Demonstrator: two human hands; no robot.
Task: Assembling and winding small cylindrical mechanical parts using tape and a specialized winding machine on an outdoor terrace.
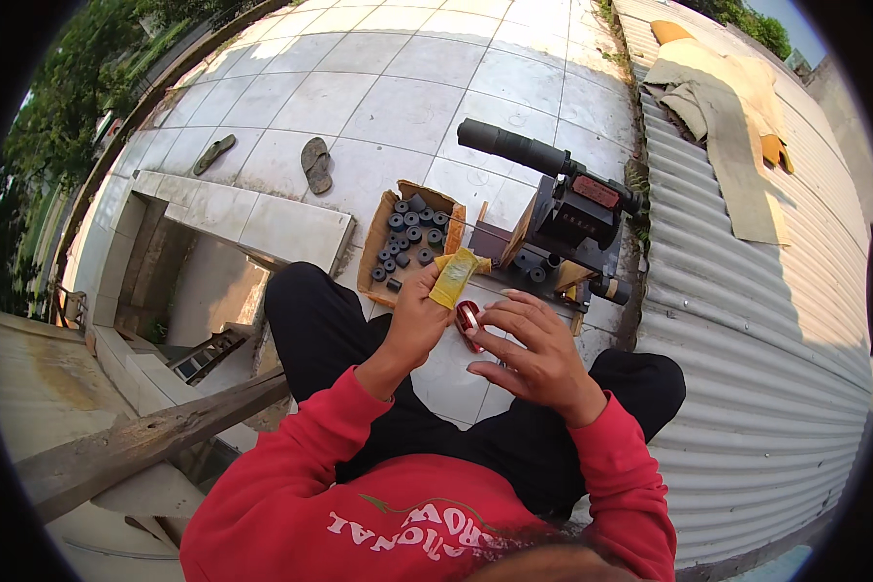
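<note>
My left hand [414, 325] is closed on a flat yellow packet [455, 279], pinched between thumb and fingers and tilted up to the right. My right hand [538, 354] is a little lower to the right, its thumb apart from the fingers and nothing plainly gripped. Close to its fingertips is a small glossy red oblong thing [468, 325] with a pale strip; I cannot tell whether the fingers touch it. Beyond the left hand stands an open cardboard box [372, 254] with several dark grey cylinders [414, 235], some with a hole through the middle.
A black motor-like machine [580, 215] with a long black cylinder [512, 145] stands ahead right. Corrugated roofing [747, 369] runs along the right, with cloth [747, 184] on it. Left lies a tiled-edge opening [213, 281], crossed by a wooden beam [155, 436]. Two sandals [316, 165] lie ahead.
</note>
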